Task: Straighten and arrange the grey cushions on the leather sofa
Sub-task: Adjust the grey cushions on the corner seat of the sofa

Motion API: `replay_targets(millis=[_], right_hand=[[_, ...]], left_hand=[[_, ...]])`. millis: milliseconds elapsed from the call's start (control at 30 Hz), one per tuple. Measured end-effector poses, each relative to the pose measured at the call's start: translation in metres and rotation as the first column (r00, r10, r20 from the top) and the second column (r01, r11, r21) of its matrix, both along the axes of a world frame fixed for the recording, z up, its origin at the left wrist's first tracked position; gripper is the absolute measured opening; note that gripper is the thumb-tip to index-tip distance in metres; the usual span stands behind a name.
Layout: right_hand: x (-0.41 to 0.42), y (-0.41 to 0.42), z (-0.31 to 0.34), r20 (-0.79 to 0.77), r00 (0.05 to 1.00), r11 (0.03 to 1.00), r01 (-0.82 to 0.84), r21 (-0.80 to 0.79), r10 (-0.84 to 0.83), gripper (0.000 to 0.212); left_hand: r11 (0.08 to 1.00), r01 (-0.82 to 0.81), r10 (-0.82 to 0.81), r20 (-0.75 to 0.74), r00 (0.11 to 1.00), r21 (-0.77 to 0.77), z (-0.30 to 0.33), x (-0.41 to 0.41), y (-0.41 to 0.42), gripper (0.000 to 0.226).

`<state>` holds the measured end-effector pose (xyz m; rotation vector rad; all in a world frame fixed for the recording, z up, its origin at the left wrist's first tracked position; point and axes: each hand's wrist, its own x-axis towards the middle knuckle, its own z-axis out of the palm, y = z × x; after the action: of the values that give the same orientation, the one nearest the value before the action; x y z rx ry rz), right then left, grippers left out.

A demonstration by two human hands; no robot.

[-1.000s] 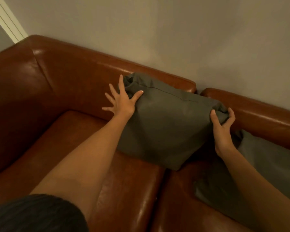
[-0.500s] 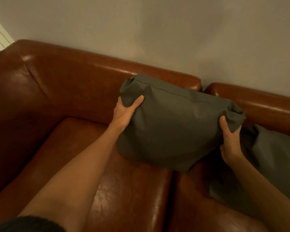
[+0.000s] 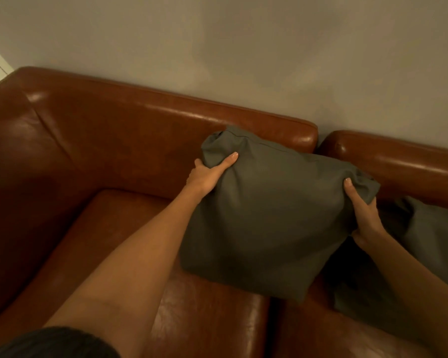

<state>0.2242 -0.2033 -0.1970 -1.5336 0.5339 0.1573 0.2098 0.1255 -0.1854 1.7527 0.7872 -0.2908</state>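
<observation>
- Cushion [image 3: 267, 218], grey, stands tilted on the seat of the leather sofa [image 3: 130, 151], over the gap between two seat pads; its top leans near the backrest.
- One second ago the left hand [image 3: 207, 174] lay open with spread fingers at the upper left corner; now it grips this corner, thumb in front, fingers behind.
- Right hand [image 3: 365, 215] holds the upper right corner as before, thumb on the front.
- Second grey cushion [image 3: 429, 236] lies just behind, at the right.
</observation>
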Motion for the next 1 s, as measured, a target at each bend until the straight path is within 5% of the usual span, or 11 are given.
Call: replay_targets(millis=[100,200,367,533,667,1000], right_hand=[[-0.006,0.004,0.002,0.022,0.997,0.996,0.077,-0.040,-0.077,0.105],[-0.021,0.018,0.015,0.228,0.957,0.933,0.240,-0.268,-0.181,0.100],[-0.040,0.060,0.040,0.490,0.851,0.825,0.134,-0.549,0.188,0.059],[-0.064,0.115,0.046,0.491,0.728,0.795,-0.120,-0.595,0.478,0.020],[-0.097,0.150,0.032,0.447,0.628,0.731,-0.309,-0.608,0.637,0.008],[-0.217,0.244,-0.034,0.165,0.380,0.404,-0.727,-0.556,0.910,0.027]], left_hand=[[0.995,-0.009,0.010,0.013,1.000,-0.099,-0.003,-0.003,0.001,0.142],[0.997,-0.025,0.032,0.102,0.994,-0.068,0.002,-0.014,-0.001,0.126],[0.982,-0.109,0.053,0.327,0.943,0.155,0.013,-0.040,0.000,0.076],[0.943,-0.194,0.038,0.490,0.871,0.271,0.025,-0.084,0.005,0.031],[0.934,-0.241,0.073,0.521,0.850,0.263,0.027,-0.141,0.011,0.016],[0.895,-0.411,0.313,0.415,0.854,0.170,-0.043,-0.321,0.065,0.008]])
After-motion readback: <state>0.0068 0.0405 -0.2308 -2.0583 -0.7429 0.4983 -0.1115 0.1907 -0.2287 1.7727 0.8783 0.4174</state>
